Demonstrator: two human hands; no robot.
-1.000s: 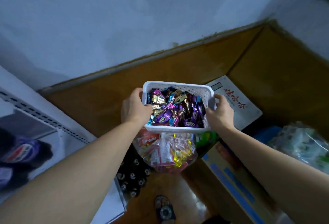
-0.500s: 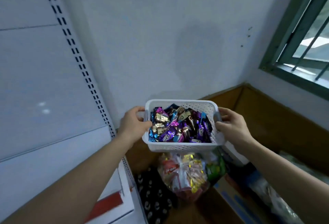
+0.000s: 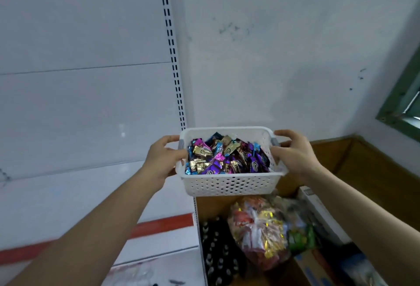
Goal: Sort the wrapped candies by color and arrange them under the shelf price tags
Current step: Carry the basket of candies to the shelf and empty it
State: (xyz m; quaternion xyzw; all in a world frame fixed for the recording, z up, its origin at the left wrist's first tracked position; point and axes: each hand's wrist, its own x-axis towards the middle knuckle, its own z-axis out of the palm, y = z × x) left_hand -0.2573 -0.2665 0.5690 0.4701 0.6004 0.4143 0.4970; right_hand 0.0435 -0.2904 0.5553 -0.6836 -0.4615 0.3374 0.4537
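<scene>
- Overhead, so to speak, a white perforated basket (image 3: 229, 185) is held in the air at chest height, just in front of the corner where the shelving meets the wall.
- Wrapped candies (image 3: 227, 160) fill the basket in a mixed heap: purple, gold, blue and pink foil all jumbled together, none sorted.
- The left hand (image 3: 163, 160) grips the basket's left end, fingers curled round the grey handle and thumb lying over the rim.
- The right hand (image 3: 295, 156) grips the right end the same way, fingers wrapped about the handle and thumb on the rim.
- A white shelf back panel (image 3: 79, 81) takes up the left half of the view, made of flat horizontal sections with thin seams between them.
- A slotted upright (image 3: 172, 58) runs down the panel's right edge, with a double row of dark slots.
- Low on the left, a shelf edge carries a red strip (image 3: 159, 226); any print on it is too blurred to read.
- The wall (image 3: 284, 46) behind the basket is pale plaster with dark scuffs and a damp-looking patch.
- A green window frame (image 3: 400, 108) cuts in at the right edge.
- Brown wooden panelling (image 3: 363, 162) lines the foot of the wall in the corner.
- Below the basket lie a clear bag of sweets (image 3: 259, 233), dark bottles (image 3: 218, 251) and a cardboard box (image 3: 318, 265), close together.
</scene>
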